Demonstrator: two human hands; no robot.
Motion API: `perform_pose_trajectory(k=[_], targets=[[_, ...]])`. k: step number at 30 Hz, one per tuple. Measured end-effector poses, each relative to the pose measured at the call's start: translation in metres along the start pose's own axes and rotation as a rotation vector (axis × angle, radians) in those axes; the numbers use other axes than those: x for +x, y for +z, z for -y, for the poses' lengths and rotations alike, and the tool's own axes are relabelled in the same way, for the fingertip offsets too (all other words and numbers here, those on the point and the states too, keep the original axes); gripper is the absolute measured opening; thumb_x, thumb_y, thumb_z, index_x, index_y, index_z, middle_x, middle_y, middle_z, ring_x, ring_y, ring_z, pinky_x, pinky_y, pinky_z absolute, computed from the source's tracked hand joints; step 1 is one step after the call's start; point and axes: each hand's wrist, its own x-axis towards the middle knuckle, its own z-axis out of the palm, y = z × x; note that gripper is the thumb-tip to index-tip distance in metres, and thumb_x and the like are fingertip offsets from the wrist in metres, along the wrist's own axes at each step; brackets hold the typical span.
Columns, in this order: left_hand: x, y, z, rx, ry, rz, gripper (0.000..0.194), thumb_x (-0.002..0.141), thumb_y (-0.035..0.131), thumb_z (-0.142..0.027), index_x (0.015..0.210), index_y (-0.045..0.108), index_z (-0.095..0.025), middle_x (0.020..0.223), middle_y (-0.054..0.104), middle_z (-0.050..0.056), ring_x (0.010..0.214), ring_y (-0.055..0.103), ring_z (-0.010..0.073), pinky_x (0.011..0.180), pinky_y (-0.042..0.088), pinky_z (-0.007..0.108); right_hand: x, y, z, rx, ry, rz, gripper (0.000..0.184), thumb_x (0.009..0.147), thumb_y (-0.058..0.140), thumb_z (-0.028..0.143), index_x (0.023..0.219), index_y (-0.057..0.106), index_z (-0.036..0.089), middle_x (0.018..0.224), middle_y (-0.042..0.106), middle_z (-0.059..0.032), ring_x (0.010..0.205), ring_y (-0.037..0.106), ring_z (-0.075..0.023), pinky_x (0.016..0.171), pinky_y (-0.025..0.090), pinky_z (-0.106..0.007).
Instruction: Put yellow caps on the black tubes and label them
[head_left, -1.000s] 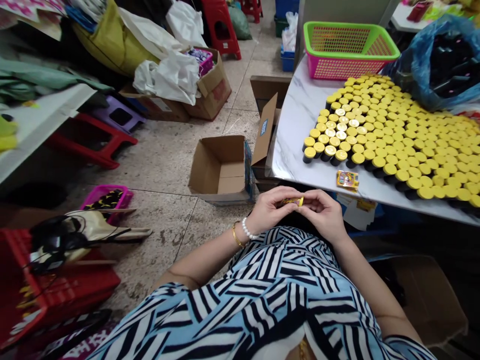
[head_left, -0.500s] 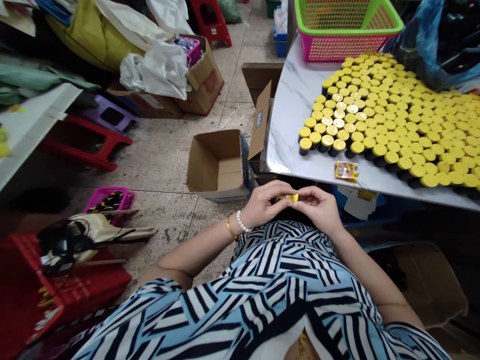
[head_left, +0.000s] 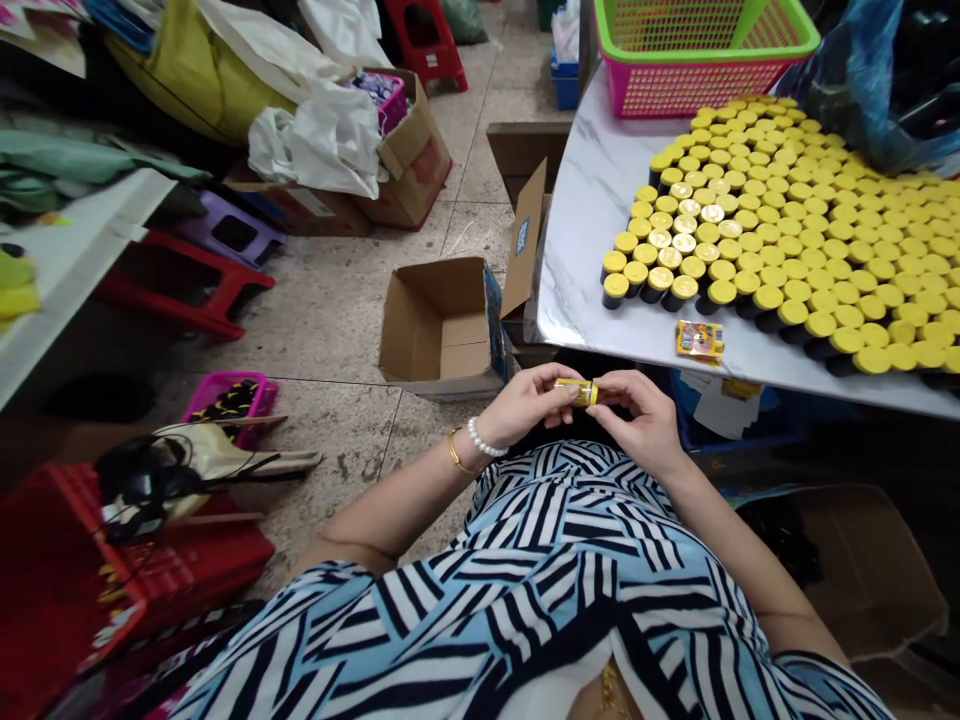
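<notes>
Above my lap, a small cylindrical canister (head_left: pixel 583 391) with a printed yellow label lies sideways between my two hands. My left hand (head_left: pixel 523 402) is closed around its left part, thumb along the label. At the canister's other end, the fingertips of my right hand (head_left: pixel 642 412) pinch it, partly hiding that end. Just beyond my right hand, a small pile of yellow printed labels (head_left: pixel 699 341) lies by the edge of the table (head_left: pixel 581 255). Past it stand rows of black canisters with yellow lids (head_left: pixel 795 235), packed closely together.
A green and pink basket (head_left: pixel 705 85) stands at the table's back, with a blue plastic bag (head_left: pixel 862 75) to its right. An open cardboard box (head_left: pixel 442 325) sits on the floor left of the table. Red stools (head_left: pixel 202 290) and crates are further left.
The canister has turned in my fingers, so more of its printed label shows. My right fingers have shifted slightly at its end. The whole view has moved a little.
</notes>
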Motion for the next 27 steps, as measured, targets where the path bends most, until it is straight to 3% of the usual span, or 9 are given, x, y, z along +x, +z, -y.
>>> perform_pose_trajectory(k=[6,11,14,16,18,20,22,24,27], targets=[[0.005,0.001,-0.002,0.045,0.025,-0.026,0.044,0.080,0.084,-0.036,0.115,0.069,-0.014,0.089,0.071,0.005,0.065,0.059,0.0077,0.057,0.046,0.018,-0.001,-0.006,-0.003,-0.117,-0.184,-0.025,0.021,0.087,0.073,0.017,0.104,0.074,0.028,0.110,0.069,-0.0061,0.104,0.068,-0.0209,0.093,0.059,-0.041],[0.005,0.007,0.000,0.163,0.383,-0.037,0.030,0.080,0.083,-0.028,0.106,0.075,-0.016,0.112,0.070,0.009,0.102,0.067,0.0177,0.094,0.054,0.032,-0.005,0.004,-0.005,0.256,0.204,-0.122,0.028,0.077,0.085,0.031,0.099,0.071,0.022,0.097,0.073,-0.0053,0.084,0.072,-0.0188,0.081,0.063,-0.037],[0.003,0.009,-0.002,0.310,0.456,0.033,0.025,0.085,0.079,-0.027,0.108,0.077,-0.019,0.119,0.068,0.011,0.113,0.064,0.0209,0.103,0.050,0.036,-0.005,0.007,-0.007,0.479,0.400,-0.065,0.036,0.073,0.089,0.035,0.098,0.068,0.019,0.087,0.075,-0.0029,0.076,0.072,-0.0167,0.079,0.064,-0.036],[0.002,0.007,-0.002,0.266,0.403,0.041,0.037,0.085,0.079,-0.030,0.121,0.072,-0.021,0.126,0.066,0.012,0.111,0.065,0.0204,0.097,0.053,0.033,-0.005,0.007,-0.009,0.499,0.383,-0.083,0.034,0.074,0.088,0.034,0.099,0.068,0.020,0.090,0.075,-0.0029,0.080,0.073,-0.0167,0.082,0.063,-0.036],[0.003,0.004,0.000,0.122,0.275,-0.017,0.051,0.086,0.077,-0.038,0.132,0.063,-0.020,0.119,0.068,0.012,0.092,0.069,0.0159,0.077,0.055,0.026,-0.005,0.006,-0.010,0.423,0.288,-0.145,0.030,0.077,0.086,0.031,0.102,0.071,0.022,0.100,0.073,-0.0042,0.086,0.073,-0.0171,0.085,0.063,-0.036],[0.005,0.002,0.004,0.035,0.111,-0.069,0.052,0.088,0.074,-0.048,0.127,0.062,-0.016,0.098,0.069,0.008,0.066,0.062,0.0094,0.055,0.047,0.019,-0.006,0.005,-0.011,0.275,0.183,-0.160,0.026,0.079,0.083,0.029,0.103,0.074,0.024,0.108,0.071,-0.0057,0.089,0.071,-0.0176,0.085,0.063,-0.037],[0.006,0.001,0.006,0.081,0.032,-0.089,0.047,0.089,0.071,-0.052,0.112,0.067,-0.012,0.084,0.067,0.005,0.058,0.055,0.0073,0.051,0.042,0.018,-0.008,0.006,-0.010,0.167,0.125,-0.142,0.023,0.080,0.082,0.029,0.102,0.076,0.025,0.110,0.070,-0.0067,0.088,0.070,-0.0181,0.084,0.063,-0.038],[0.005,0.004,0.005,0.249,0.126,-0.123,0.042,0.089,0.071,-0.050,0.106,0.070,-0.012,0.089,0.068,0.007,0.066,0.059,0.0104,0.059,0.048,0.021,-0.011,0.010,-0.010,0.204,0.166,-0.165,0.024,0.078,0.084,0.030,0.100,0.076,0.024,0.106,0.072,-0.0064,0.087,0.071,-0.0186,0.084,0.064,-0.038],[0.001,0.012,-0.001,0.593,0.468,-0.167,0.030,0.090,0.071,-0.041,0.109,0.074,-0.017,0.105,0.069,0.011,0.094,0.064,0.0189,0.084,0.054,0.032,-0.014,0.018,-0.011,0.445,0.395,-0.182,0.031,0.074,0.087,0.034,0.099,0.074,0.020,0.092,0.076,-0.0040,0.077,0.073,-0.0173,0.079,0.065,-0.037]])
